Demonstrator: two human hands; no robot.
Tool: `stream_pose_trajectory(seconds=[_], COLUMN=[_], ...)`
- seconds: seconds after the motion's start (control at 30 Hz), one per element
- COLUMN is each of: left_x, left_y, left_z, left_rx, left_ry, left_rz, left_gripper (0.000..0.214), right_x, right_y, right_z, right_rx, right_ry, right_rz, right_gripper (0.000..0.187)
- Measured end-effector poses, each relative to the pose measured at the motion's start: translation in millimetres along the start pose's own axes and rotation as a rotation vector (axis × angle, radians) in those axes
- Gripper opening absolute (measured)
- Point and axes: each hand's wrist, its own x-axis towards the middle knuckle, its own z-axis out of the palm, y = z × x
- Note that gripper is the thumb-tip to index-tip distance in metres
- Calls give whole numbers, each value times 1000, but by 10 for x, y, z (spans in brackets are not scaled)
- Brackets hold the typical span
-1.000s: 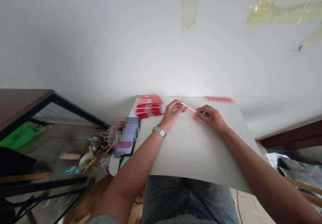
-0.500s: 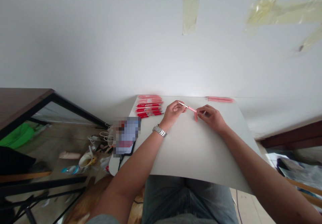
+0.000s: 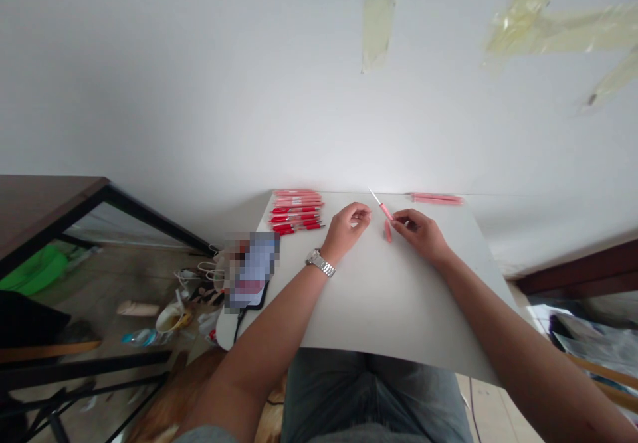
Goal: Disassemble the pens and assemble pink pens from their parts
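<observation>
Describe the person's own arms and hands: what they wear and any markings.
The left hand and right hand are bare, with no gloves. A silver link-bracelet wristwatch is worn on the left arm; the right arm shows no watch. A grey sleeve shows at the bottom edge of the view.

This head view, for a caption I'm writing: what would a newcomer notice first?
The bright red pens, lined up in a tight group at the far left edge of the white board, catch the eye first. Between the bare left hand and right hand, a slim pink pen stands out. Strips of yellowish tape on the white wall above are also striking.
</observation>
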Motion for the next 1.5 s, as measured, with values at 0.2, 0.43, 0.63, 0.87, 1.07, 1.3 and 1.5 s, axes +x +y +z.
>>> stream_pose_trajectory(seconds=[0.2,0.43,0.63,0.87,1.07,1.3,1.5], left_x=[-41,-56,-45,-38,-14,0,0], left_y=[59,28,-18,-78,-90,-62,-62], left_z=[35,92,79,0,-56,-75,-82], left_rx=[391,526,464,442,481,538,550], left_ry=[-255,-423,-423,-338,-299,-276,-262], left_rz=[230,320,266,216,181,146,136], left_gripper=[25,24,22,26,27,26,25], right_x=[6,40,48,49,61,46,29], right_y=[55,33,30,49,52,46,-9], right_z=[-6,-30,-31,-46,-48,-31,-74], right_rx=[45,295,363,193,146,122,49], right_ry=[84,93,123,171,171,187,180], right_rz=[110,190,201,169,149,146,116], right_gripper=[34,40,49,39,33,36,25])
